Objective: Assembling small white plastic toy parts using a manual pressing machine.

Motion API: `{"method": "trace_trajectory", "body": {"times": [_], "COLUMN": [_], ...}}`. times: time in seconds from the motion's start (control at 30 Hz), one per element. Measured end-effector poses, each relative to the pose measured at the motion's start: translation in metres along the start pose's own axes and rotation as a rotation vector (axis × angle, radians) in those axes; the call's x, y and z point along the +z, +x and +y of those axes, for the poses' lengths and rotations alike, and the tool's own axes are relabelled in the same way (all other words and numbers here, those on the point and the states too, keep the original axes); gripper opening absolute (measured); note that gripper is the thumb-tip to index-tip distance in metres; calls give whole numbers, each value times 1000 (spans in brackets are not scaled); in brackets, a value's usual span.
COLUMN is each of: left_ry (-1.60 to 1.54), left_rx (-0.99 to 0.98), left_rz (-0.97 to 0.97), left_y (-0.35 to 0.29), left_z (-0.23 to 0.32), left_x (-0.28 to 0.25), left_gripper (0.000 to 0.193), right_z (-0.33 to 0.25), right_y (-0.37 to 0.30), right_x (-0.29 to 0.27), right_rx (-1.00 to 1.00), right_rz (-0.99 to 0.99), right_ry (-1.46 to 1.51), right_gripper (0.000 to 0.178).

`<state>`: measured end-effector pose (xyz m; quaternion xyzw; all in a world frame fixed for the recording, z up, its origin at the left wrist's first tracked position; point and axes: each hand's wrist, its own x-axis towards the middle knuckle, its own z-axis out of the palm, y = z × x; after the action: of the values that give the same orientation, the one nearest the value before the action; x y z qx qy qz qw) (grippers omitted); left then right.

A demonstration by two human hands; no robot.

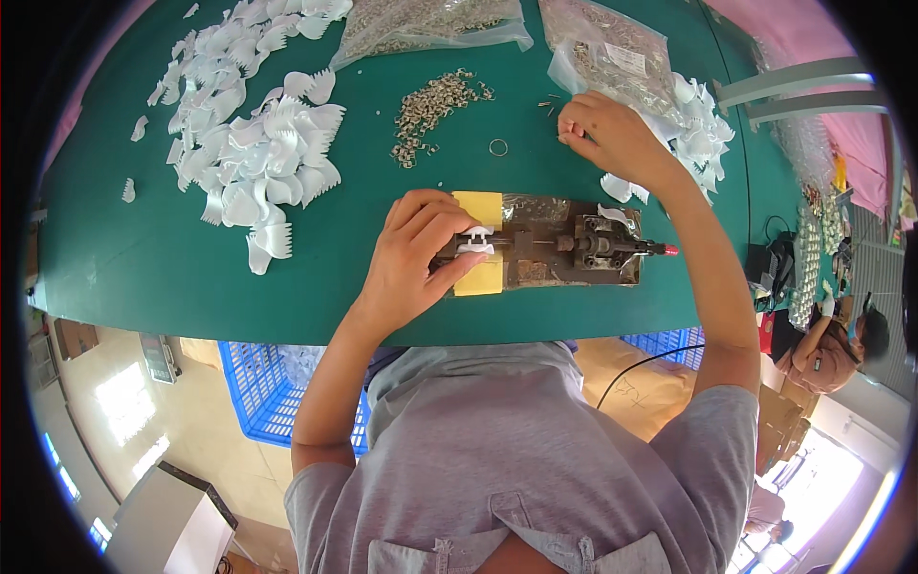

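My left hand is closed, thumb and fingers pinching white plastic claw-clip halves at the left end of a metal jig. A yellow pad lies under that end. Farther off to the right, my right hand has its thumb and fingers drawn together just above the table. Whatever they may hold is too small to make out. Beside its fingertips lie a few thin metal pins. Another white clip half rests on the right part of the jig, near a red-tipped rod.
Loose white clip halves are heaped at the left, with another heap at the right. Small metal springs lie mid-table near a metal ring. Clear bags of metal parts sit at the back. A co-worker is far right.
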<state>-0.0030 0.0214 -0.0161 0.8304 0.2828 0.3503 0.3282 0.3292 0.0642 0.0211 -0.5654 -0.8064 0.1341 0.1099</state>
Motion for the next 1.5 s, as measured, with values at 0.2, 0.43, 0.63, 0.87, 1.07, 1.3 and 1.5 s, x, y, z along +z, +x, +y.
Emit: {"method": "trace_trajectory", "body": {"times": [0.2,0.43,0.63,0.87,1.07,1.3,1.5], "left_ry": [-36,-49,-68,-58,-27,-61,-62], "left_rx": [-24,-31,-36,-33,-3,6,2], "left_rz": [29,31,32,29,18,19,19], "left_y": [1,-1,0,-1,0,-2,-1], "left_z": [1,1,1,1,2,-2,-2], "left_x": [2,3,3,2,-1,2,2], "left_gripper": [30,31,32,31,33,31,31], "right_z": [-43,-130,-134,-109,-87,-107,-104], "right_y": [-19,-38,-43,-15,31,63,65], "right_x": [13,12,14,0,32,60,62], "right_rx": [-50,-167,-188,83,70,-8,149], "right_rz": [2,195,227,259,120,100,-11], "right_ry": [224,412,317,472,359,210,327], "right_gripper": [10,18,19,17,10,13,10]}}
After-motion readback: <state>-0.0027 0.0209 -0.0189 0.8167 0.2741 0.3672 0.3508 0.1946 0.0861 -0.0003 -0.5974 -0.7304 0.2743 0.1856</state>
